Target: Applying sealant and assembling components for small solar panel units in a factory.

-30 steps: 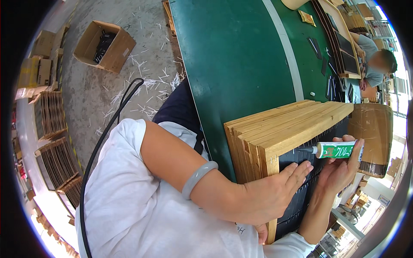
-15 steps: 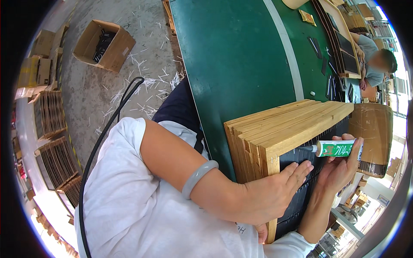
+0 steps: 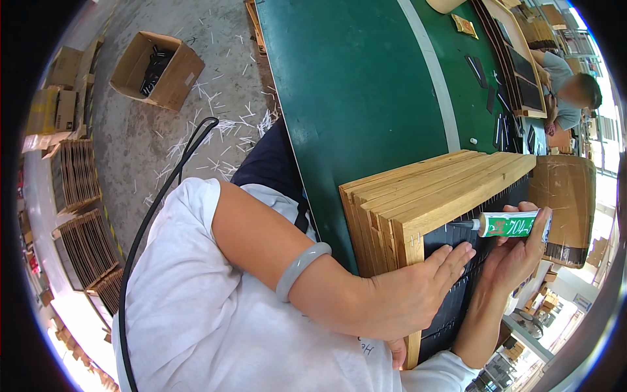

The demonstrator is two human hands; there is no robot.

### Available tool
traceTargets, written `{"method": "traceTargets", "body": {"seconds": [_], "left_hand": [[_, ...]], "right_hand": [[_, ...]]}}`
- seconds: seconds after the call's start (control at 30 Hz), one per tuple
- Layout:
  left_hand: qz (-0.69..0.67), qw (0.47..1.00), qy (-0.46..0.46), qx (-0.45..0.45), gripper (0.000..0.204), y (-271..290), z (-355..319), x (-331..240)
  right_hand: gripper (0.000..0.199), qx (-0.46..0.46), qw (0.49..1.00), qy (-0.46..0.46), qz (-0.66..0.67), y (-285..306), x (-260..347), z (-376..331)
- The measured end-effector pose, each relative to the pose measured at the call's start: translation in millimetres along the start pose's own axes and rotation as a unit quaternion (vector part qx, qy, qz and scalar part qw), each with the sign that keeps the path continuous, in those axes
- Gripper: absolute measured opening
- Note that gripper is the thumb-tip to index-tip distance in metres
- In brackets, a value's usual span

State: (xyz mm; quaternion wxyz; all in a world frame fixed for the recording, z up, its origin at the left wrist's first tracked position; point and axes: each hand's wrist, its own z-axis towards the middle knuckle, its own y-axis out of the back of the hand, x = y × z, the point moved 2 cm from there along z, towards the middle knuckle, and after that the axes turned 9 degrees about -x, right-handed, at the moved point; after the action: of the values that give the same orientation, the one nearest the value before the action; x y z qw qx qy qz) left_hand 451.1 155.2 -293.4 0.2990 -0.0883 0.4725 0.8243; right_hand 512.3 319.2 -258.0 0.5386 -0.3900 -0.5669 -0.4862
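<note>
My right hand [image 3: 509, 264] is closed around a green and white glue tube [image 3: 509, 225]. The tube lies almost level, its pointed nozzle at the inner edge of a light wooden frame [image 3: 450, 202]. This frame is the nearest of a stack standing on edge on the green table. Inside it sits a black panel [image 3: 450, 307], with small staples or pins along its border. My left hand [image 3: 418, 287] lies against that panel, fingers stretched out and nothing held in them. A grey bangle [image 3: 302, 269] circles the left forearm.
The green table [image 3: 366, 91] stretches away, crossed by a pale strip. A cardboard box [image 3: 563, 209] stands beyond the frames. Black strips [image 3: 480, 72] lie farther along, where another person [image 3: 571, 95] works. A carton [image 3: 160, 68] and white scraps are on the floor.
The glue tube has turned slightly in my right hand, its nozzle still by the frame's inner edge. My left hand rests in the same place.
</note>
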Motion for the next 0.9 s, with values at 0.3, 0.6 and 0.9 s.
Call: {"method": "traceTargets", "body": {"seconds": [0.3,0.6,0.9], "left_hand": [[-0.001,1.0,0.006,-0.012,0.101,1,0,1],[-0.01,1.0,0.001,-0.008,0.103,0,2,0],[0.023,0.999,0.014,0.038,0.108,8,4,2]], "right_hand": [[0.033,-0.035,0.999,0.029,0.006,-4,0,-1],[0.033,-0.065,0.997,0.038,0.024,-3,9,-1],[0.025,-0.04,0.984,-0.085,0.152,26,13,32]]}}
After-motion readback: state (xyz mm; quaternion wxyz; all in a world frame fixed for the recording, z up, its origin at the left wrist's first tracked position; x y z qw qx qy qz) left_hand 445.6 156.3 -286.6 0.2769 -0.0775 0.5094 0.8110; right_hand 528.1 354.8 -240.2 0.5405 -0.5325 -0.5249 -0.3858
